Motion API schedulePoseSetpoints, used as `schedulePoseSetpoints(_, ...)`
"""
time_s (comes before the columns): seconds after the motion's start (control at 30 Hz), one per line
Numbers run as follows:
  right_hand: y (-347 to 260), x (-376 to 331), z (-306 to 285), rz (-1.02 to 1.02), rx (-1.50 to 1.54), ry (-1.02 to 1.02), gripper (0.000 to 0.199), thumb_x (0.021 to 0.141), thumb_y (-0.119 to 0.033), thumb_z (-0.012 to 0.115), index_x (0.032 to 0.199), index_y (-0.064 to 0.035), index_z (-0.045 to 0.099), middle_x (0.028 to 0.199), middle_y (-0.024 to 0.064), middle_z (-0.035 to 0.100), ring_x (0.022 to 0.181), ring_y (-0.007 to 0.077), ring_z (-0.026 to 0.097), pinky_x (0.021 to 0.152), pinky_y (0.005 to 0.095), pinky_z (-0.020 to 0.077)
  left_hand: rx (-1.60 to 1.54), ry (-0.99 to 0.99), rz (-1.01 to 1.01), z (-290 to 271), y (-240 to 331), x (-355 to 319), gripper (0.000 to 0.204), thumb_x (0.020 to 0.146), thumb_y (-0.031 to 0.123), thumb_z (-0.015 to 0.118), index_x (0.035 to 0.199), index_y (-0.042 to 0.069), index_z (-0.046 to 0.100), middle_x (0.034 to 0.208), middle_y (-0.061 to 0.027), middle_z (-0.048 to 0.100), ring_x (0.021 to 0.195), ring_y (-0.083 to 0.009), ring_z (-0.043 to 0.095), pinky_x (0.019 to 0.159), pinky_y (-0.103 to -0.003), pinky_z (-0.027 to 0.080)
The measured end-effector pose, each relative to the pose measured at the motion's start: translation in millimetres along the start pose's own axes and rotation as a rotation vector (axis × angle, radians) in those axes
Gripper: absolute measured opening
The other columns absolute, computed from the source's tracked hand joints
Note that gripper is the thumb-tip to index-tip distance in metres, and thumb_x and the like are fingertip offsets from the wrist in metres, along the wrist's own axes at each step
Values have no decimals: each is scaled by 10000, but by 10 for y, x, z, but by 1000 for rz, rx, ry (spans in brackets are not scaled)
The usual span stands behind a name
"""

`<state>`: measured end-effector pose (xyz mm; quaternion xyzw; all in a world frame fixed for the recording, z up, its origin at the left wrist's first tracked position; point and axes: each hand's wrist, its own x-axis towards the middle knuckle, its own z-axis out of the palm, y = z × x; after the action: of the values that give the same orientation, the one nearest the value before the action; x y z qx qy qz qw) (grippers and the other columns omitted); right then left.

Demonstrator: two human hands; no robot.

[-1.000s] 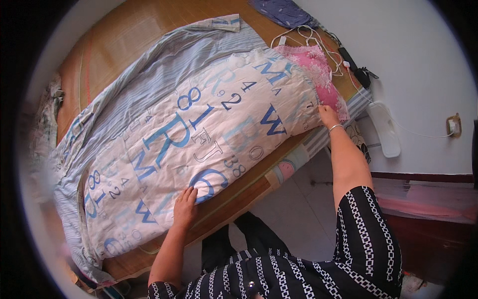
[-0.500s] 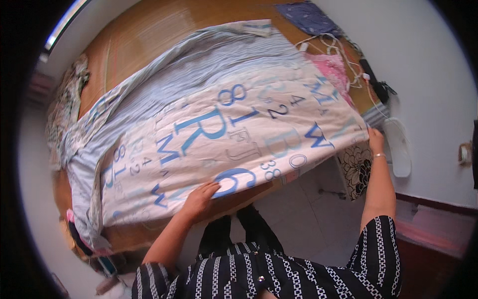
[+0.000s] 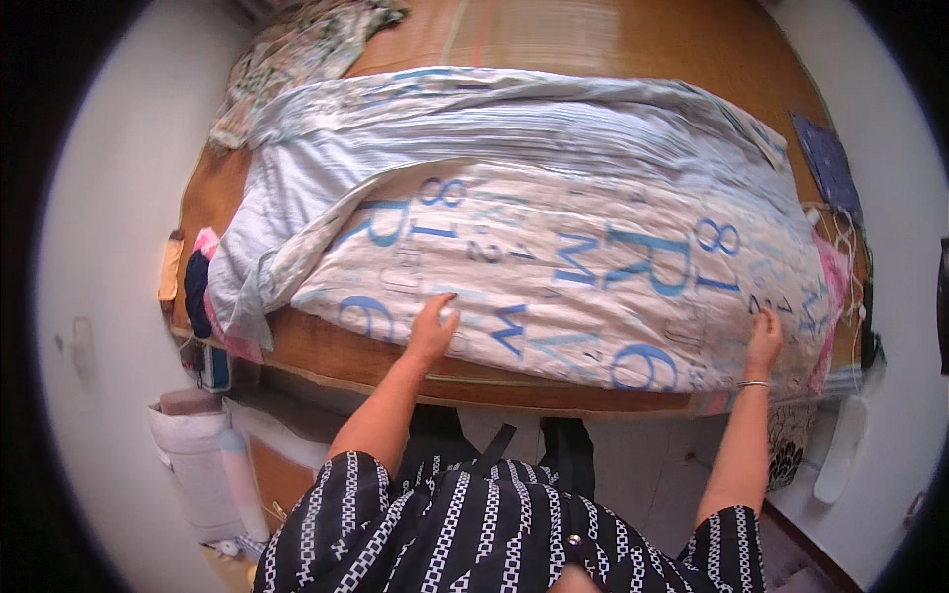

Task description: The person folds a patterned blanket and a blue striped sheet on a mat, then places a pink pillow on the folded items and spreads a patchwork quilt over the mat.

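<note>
shirt (image 3: 465, 534): black, printed with vertical white chain-link stripes; short sleeves (image 3: 341, 494) in matching pattern, leaving the forearms (image 3: 388, 408) bare. shiny round button (image 3: 575, 541) noted at the front. trousers (image 3: 568, 457): black. one slim, silver-toned bracelet (image 3: 752, 383) worn at the wrist of the right hand (image 3: 764, 342).

White wall (image 3: 119, 247) is seen at 9 o'clock, with a second white wall (image 3: 905, 296) placed at 3. Far side, 11 to 1 o'clock, is filled by a bed surface (image 3: 633, 40) covered in brown matting; pale sheen is cast on it near 12. Light grey floor (image 3: 638, 469) is exposed around 5. Wood-toned furniture panel (image 3: 282, 469) is set at 7 to 8. Lighting is soft, evenly spread.
</note>
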<state>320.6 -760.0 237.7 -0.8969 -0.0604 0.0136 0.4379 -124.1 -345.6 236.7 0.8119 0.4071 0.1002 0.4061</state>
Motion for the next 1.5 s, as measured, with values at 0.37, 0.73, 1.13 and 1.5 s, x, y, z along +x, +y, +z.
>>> schedulePoseSetpoints(0.37, -3255, -2806, 3411, 354, 532, -728, 198, 859, -186, 502, 1021, -84, 553, 929, 21, 600, 808, 126, 588, 678, 246, 433, -276, 475, -254, -3054, -2509, 538, 274, 802, 81, 505, 1054, -24, 532, 1012, -128, 598, 940, -201, 570, 842, -291, 420)
schedulePoseSetpoints(0.73, -4953, -5480, 5559, 221, 319, -1421, 208, 819, -162, 544, 956, -12, 589, 794, 35, 614, 692, 94, 558, 567, 230, 438, -145, 741, -360, -5443, -4433, 452, 269, 756, 109, 521, 994, -7, 569, 942, -128, 617, 869, -216, 595, 777, -297, 446)
schedulePoseSetpoints(1.13, -5288, -7042, 6822, 432, 318, -1662, 501, 787, -175, 622, 1192, 46, 426, 1167, 74, 488, 1057, 162, 446, 917, 284, 350, 277, 95, -493, -6523, -5401, 2267, 593, 711, 315, 583, 1185, -5, 427, 1130, -245, 507, 1033, -348, 507, 870, -374, 400)
schedulePoseSetpoints(1.5, -8258, -5082, 7639, 359, 934, -1215, 244, 838, -215, 518, 944, -12, 600, 885, 74, 624, 800, 159, 593, 709, 267, 475, -411, -178, -260, -7514, -5903, 2427, 615, 665, 139, 657, 1204, -26, 410, 1130, -177, 530, 1035, -238, 520, 863, -294, 407)
